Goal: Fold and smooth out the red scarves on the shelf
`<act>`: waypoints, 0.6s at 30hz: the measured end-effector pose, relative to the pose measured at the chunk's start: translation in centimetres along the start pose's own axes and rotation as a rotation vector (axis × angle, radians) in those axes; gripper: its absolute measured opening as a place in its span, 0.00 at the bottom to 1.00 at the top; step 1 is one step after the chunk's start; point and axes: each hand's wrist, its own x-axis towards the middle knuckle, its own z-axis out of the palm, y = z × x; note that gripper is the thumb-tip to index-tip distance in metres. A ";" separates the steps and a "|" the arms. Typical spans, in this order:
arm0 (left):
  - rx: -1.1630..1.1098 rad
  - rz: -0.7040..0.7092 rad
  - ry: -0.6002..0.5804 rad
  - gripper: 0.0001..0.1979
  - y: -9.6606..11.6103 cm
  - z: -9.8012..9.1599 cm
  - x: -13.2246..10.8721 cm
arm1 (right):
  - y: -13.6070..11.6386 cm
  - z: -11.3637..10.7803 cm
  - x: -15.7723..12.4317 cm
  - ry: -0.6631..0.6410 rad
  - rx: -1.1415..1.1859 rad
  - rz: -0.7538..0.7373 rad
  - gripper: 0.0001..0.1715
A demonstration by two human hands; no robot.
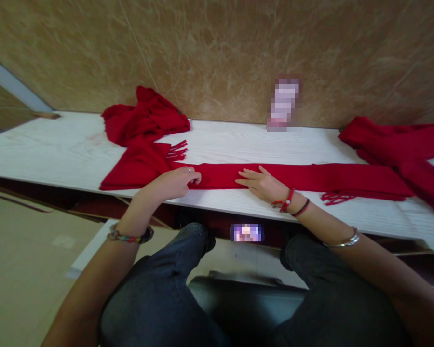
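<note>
A red scarf (pixel 220 177) lies as a long flat folded strip along the white shelf, with fringe showing below its right part. My left hand (pixel 181 180) rests on the strip's left portion, its fingers curled down and closed on the cloth; the fingertips are partly hidden. Farther right, my right hand (pixel 263 184) lies flat on the same strip with the fingers spread. Just left of my left hand, a folded red piece with fringe (pixel 137 166) meets the strip.
A crumpled red scarf (pixel 148 118) lies at the back left, against the brown marbled wall (pixel 210 58). More red cloth (pixel 390 140) is heaped at the right. A blurred pale pink object (pixel 284 103) leans on the wall. A lit, blurred screen (pixel 247 232) shows below the shelf edge.
</note>
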 end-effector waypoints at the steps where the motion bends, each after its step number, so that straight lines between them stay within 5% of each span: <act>1: 0.005 -0.002 -0.003 0.18 -0.1 0.2 0.0 | 0.0 0.0 0.0 -0.003 -0.008 -0.005 0.26; 6: 0.029 -0.027 0.019 0.17 -0.1 0.2 -0.2 | -0.1 0.0 -0.1 0.011 -0.035 -0.024 0.26; 12: -0.111 0.094 0.233 0.19 3.2 0.3 1.0 | 0.0 0.0 -0.1 0.013 -0.060 -0.048 0.26; 18: -0.127 -0.104 -0.104 0.27 4.6 2.1 2.2 | -0.1 -0.1 0.0 -0.032 -0.074 -0.039 0.27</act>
